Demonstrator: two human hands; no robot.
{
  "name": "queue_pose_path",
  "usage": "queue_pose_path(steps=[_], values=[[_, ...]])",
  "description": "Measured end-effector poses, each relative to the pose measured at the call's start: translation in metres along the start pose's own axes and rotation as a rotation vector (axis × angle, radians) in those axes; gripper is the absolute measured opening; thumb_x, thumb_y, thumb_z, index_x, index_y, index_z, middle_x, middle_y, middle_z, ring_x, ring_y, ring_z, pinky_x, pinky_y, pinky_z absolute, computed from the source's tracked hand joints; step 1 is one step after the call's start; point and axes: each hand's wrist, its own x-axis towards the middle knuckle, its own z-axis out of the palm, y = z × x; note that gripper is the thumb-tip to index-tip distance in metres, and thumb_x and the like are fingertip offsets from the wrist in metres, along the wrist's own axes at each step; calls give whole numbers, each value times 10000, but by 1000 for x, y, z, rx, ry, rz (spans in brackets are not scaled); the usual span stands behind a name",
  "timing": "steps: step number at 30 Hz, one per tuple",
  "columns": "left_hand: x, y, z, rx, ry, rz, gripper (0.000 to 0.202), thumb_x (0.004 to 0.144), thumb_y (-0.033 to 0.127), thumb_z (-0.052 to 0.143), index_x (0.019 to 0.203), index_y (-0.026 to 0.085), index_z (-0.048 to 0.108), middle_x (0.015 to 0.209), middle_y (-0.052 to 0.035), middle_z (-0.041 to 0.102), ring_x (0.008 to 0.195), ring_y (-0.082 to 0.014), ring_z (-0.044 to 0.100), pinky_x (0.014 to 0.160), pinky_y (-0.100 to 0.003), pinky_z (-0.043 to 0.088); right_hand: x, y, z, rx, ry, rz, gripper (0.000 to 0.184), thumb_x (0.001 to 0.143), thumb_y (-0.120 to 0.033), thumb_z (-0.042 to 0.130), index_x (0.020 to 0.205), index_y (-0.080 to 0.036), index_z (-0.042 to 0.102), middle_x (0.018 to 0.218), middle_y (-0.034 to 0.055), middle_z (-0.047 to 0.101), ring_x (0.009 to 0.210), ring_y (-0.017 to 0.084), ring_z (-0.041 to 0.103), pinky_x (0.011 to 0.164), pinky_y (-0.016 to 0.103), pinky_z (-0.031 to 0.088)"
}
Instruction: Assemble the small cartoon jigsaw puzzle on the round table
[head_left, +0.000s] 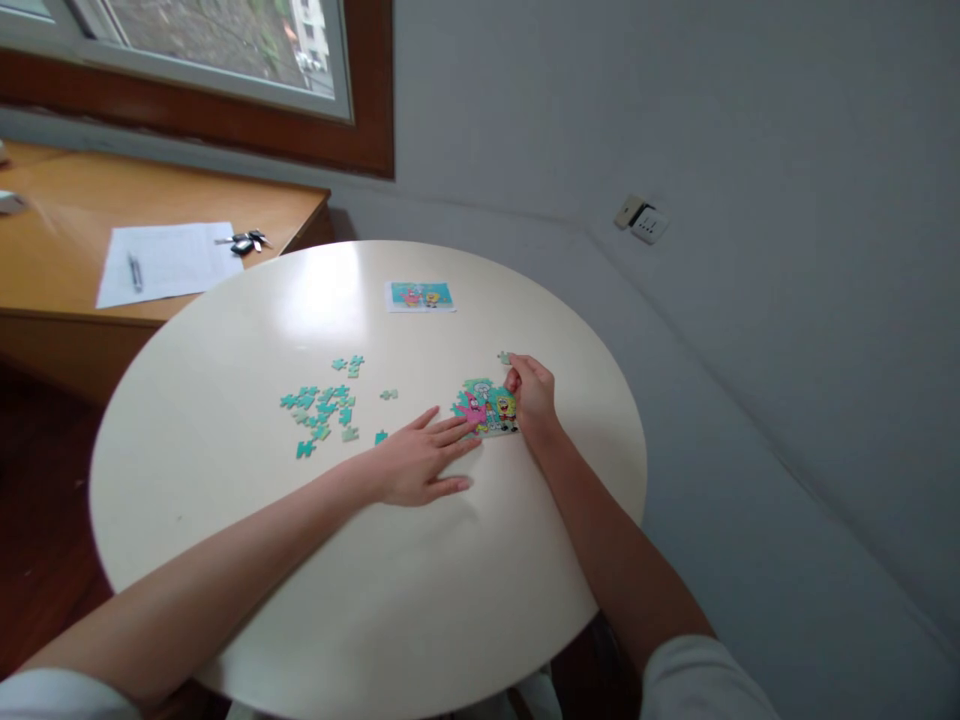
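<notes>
A partly assembled jigsaw puzzle (487,405) with a pink starfish and a yellow sponge figure lies on the round white table (337,580). My left hand (420,465) is spread flat, its fingertips resting on the puzzle's left edge. Pinched at the fingertips of my right hand (534,392) is a single pale green puzzle piece (504,357), just above the puzzle's upper right. That hand hides part of the puzzle's right side. Loose puzzle pieces (326,408) lie in a cluster left of my left hand, and a teal piece (381,437) sits close to its wrist.
A small picture card (421,296) with the same figures lies toward the table's far side. On the wooden desk (150,185) at the left are a paper sheet (169,255), a pen (135,272) and keys (246,242). A wall with a socket (649,225) borders the table's right.
</notes>
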Motion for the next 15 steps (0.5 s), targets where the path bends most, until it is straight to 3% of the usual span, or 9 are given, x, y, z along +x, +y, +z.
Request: queue_pose_path(steps=[5, 11, 15], values=[[-3, -7, -1, 50, 32, -64, 600, 961, 519, 211, 1420, 175, 387, 1518, -126, 297, 1406, -234, 277, 1158, -479, 117, 1, -10, -5, -128, -14, -62, 272, 661, -422, 631, 544, -202, 522, 439, -65, 406, 461, 84, 359, 488, 239, 315], [-6, -18, 1, 105, 94, -168, 568, 968, 478, 230, 1403, 166, 420, 1515, -140, 296, 1388, -265, 314, 1144, -505, 176, 7, -9, -13, -426, -158, -60, 281, 637, -450, 613, 566, -180, 580, 551, -20, 554, 573, 120, 475, 588, 264, 388], [-6, -20, 2, 121, 104, -207, 572, 966, 478, 234, 1408, 159, 409, 1521, -143, 284, 1386, -279, 316, 1135, -523, 187, 6, -8, -16, -509, -217, -55, 269, 630, -434, 613, 591, -168, 613, 575, -5, 584, 598, 137, 504, 602, 272, 391]])
